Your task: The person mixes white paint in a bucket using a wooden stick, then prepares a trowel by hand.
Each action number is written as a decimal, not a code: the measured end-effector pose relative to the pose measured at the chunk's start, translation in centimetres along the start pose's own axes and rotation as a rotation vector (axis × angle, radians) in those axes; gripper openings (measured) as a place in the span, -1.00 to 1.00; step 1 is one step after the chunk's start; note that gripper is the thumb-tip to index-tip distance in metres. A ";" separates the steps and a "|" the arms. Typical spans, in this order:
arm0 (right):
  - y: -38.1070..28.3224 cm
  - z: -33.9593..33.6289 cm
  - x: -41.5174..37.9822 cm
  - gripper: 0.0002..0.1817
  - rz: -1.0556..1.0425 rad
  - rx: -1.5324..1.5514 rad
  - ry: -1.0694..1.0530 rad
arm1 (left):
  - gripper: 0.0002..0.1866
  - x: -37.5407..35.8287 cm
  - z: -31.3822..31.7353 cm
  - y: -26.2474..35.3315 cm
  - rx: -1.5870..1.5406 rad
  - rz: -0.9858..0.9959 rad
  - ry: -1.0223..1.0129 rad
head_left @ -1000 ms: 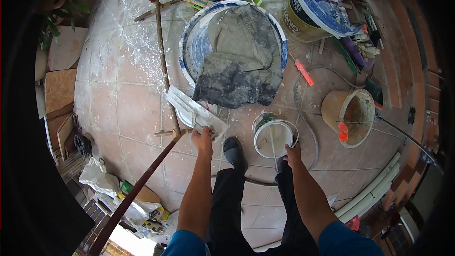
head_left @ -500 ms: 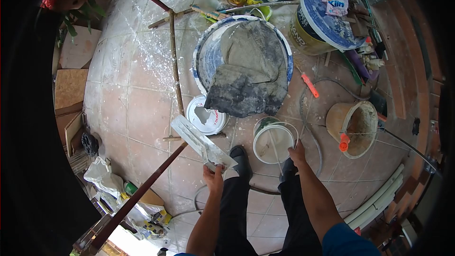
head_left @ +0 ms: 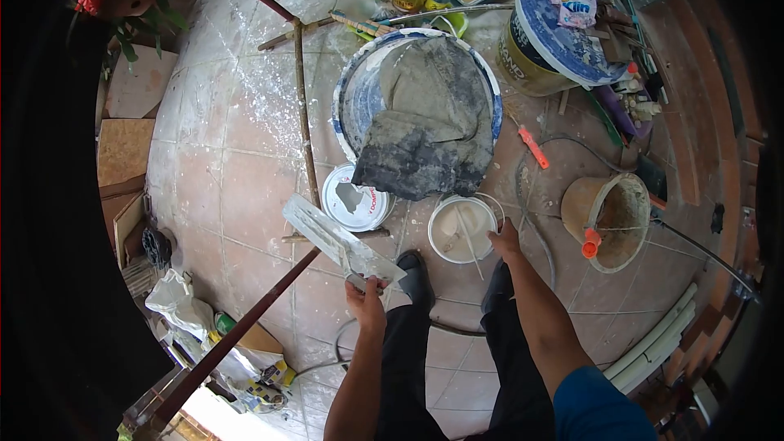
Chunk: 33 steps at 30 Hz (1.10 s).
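Note:
My left hand [head_left: 367, 302] is closed round the handle of a plastering trowel [head_left: 327, 231], whose long, whitish-smeared blade points up and to the left. My right hand [head_left: 505, 238] is closed at the right edge of a small white bucket [head_left: 441, 249], by its wire handle; whether the fingers hold the rim or the wire is hard to see. Pale material and a thin stick [head_left: 469, 233] are inside the bucket, the stick poking out over the near rim. Left of it, a white lid with a torn patch [head_left: 371, 210] lies near the trowel blade.
A large round tub [head_left: 346, 106] stands ahead, partly covered by a dirty grey cloth [head_left: 433, 82]. A lidded paint bucket [head_left: 531, 69], an orange-handled tool [head_left: 532, 149] and a tan bucket [head_left: 576, 206] are to the right. A pole frame [head_left: 302, 114] and a hose [head_left: 545, 237] cross the floor.
The small bucket has moved slightly away from me and to the left with my right hand, and its outer side shows less. The trowel has shifted slightly left and up.

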State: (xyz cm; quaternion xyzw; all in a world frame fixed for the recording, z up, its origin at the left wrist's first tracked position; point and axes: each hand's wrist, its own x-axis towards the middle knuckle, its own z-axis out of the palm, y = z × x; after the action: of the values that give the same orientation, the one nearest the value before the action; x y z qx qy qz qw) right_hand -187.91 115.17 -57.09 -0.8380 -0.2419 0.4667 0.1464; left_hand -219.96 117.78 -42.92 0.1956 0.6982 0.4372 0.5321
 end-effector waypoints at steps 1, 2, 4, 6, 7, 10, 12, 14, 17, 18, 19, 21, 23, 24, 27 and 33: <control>0.0 -0.1 -0.5 -0.55 -0.003 -0.054 0.133 | -0.77 -0.1 -0.2 0.1 0.019 -0.004 0.000; -0.2 -0.3 -1.2 -0.55 -0.009 -0.109 0.268 | -0.77 -0.2 -0.4 0.4 0.034 -0.006 -0.001; -1.6 -1.2 -2.5 -0.57 -0.118 -0.039 0.462 | -0.77 -0.7 -0.3 1.2 0.055 -0.002 -0.003; -4.2 -2.3 -3.8 -0.61 -0.325 0.219 0.563 | -0.84 -1.4 -0.3 2.0 0.078 -0.021 0.022; -9.9 -4.3 -6.8 -0.71 -0.332 0.376 0.450 | -0.84 -1.5 -0.7 1.9 0.077 -0.024 0.019; -20.3 -7.1 -10.7 -0.65 -0.430 0.035 0.303 | -0.84 -2.4 -1.5 2.5 0.111 -0.042 0.015; -25.1 -6.9 -10.6 -0.60 -0.504 -0.204 0.289 | -0.83 -2.7 -1.8 2.9 0.132 -0.042 0.001; -25.7 -5.3 -9.0 -0.57 -0.525 -0.377 0.269 | -0.83 -2.9 -2.3 3.2 0.151 -0.036 -0.022; -25.5 -3.5 -7.1 -0.59 -0.548 -0.430 0.234 | -0.83 -3.3 -2.5 4.3 0.140 -0.051 -0.012; -26.0 -3.6 -7.5 -0.61 -0.566 -0.385 0.270 | -0.83 -3.4 -2.6 4.5 0.151 -0.059 -0.009; -26.3 -3.8 -7.9 -0.63 -0.584 -0.339 0.305 | -0.83 -3.5 -2.8 4.8 0.149 -0.057 -0.018; -27.5 -6.2 -9.2 -0.70 -0.568 0.038 0.202 | -0.83 -3.7 -3.1 5.4 0.143 -0.053 -0.031; -29.7 -9.2 -10.9 -0.75 -0.560 0.406 0.111 | -0.83 -3.9 -3.3 5.9 0.140 -0.061 -0.022; -30.7 -10.7 -11.5 -0.77 -0.559 0.586 0.072 | -0.84 -4.0 -3.3 6.0 0.136 -0.065 -0.019; -33.7 -15.6 -13.2 -0.81 -0.566 0.865 0.087 | -0.84 -4.3 -3.2 6.5 0.167 -0.061 -0.031; -33.0 -25.5 -16.5 -0.93 -0.511 1.013 0.270 | -0.84 -5.2 -2.2 7.9 0.165 -0.066 -0.015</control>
State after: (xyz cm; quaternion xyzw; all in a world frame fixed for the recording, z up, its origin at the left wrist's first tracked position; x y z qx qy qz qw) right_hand -182.41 133.42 -16.49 -0.6305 -0.1621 0.3634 0.6664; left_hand -221.64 117.32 -33.32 0.2192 0.7338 0.3590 0.5335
